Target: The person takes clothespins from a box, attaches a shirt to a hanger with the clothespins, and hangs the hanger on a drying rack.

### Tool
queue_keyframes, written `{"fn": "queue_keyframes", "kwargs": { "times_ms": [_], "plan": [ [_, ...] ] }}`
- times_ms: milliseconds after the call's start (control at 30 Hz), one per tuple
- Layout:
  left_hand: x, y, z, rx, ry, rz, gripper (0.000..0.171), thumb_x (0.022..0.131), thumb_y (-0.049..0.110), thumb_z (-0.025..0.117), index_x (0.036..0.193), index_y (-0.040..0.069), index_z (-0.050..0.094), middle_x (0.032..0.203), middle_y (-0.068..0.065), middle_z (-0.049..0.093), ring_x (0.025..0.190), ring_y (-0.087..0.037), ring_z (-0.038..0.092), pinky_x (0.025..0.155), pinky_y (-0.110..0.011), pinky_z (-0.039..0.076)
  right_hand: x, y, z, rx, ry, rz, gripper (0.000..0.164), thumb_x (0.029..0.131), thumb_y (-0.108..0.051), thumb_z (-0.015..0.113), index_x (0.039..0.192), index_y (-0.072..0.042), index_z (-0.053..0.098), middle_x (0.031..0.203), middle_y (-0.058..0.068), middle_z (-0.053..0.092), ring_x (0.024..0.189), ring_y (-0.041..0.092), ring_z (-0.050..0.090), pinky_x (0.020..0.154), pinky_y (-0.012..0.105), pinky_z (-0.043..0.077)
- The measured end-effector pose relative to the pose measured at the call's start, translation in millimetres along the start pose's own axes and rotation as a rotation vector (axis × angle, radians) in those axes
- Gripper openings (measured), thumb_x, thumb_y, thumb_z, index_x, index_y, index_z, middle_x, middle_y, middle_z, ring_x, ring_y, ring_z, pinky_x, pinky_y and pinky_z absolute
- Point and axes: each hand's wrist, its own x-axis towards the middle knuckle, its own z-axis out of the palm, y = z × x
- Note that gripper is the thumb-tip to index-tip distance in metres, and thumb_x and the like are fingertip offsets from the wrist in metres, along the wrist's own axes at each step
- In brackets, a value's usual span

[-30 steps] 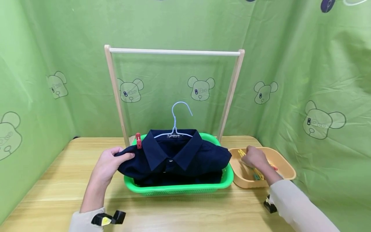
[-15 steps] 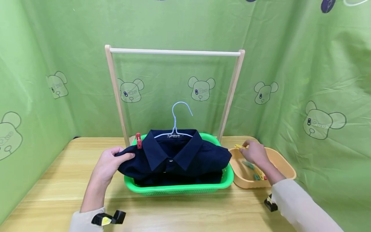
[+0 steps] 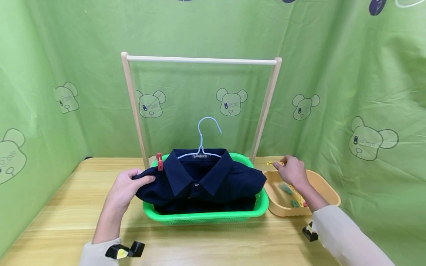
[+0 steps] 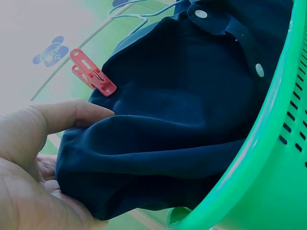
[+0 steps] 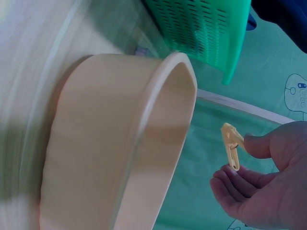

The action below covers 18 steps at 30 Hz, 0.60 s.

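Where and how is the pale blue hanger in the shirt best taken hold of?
I'd pinch the hanger by its twisted neck, just below the hook, coming from the near side, over the navy shirt. That straight part stands clear above the collar, while its arms run down into the cloth, their ends hidden.

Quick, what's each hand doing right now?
Left hand: closed, gripping the edge of the dark shirt.
Right hand: closed, pinching a yellow clothespin.

Table; basket, tray, rack atop
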Motion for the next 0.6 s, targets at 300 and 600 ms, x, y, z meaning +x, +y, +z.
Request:
{"fn": "queue_keyframes", "kwargs": {
  "times_ms": [300, 600],
  "plan": [
    [-1.2, 0.9, -0.4, 0.007, 0.006, -0.003, 0.032, 0.087, 0.024, 0.077, 0.07, 0.012, 0.054, 0.072, 0.005, 0.052, 0.087, -0.017, 0.05, 0.081, -0.031, 0.039, 2, -5, -4, 0.046, 0.008, 0.043, 0.046, 0.101, -0.033, 0.059, 0.118, 0.011, 0.061, 0.107, 0.032, 0.068, 0.091, 0.044, 0.068, 0.074, 0.051, 0.054],
    [-0.8, 0.4, -0.7, -0.002, 0.005, 0.011, 0.032, 0.087, 0.023, 0.077, 0.069, 0.012, 0.053, 0.07, 0.005, 0.052, 0.085, -0.016, 0.051, 0.08, -0.03, 0.04, 1, -12, -7, 0.1, 0.063, 0.032, 0.046, 0.104, -0.035, 0.056, 0.12, 0.007, 0.064, 0.109, 0.031, 0.068, 0.092, 0.042, 0.068, 0.075, 0.05, 0.055]
  ]
}}
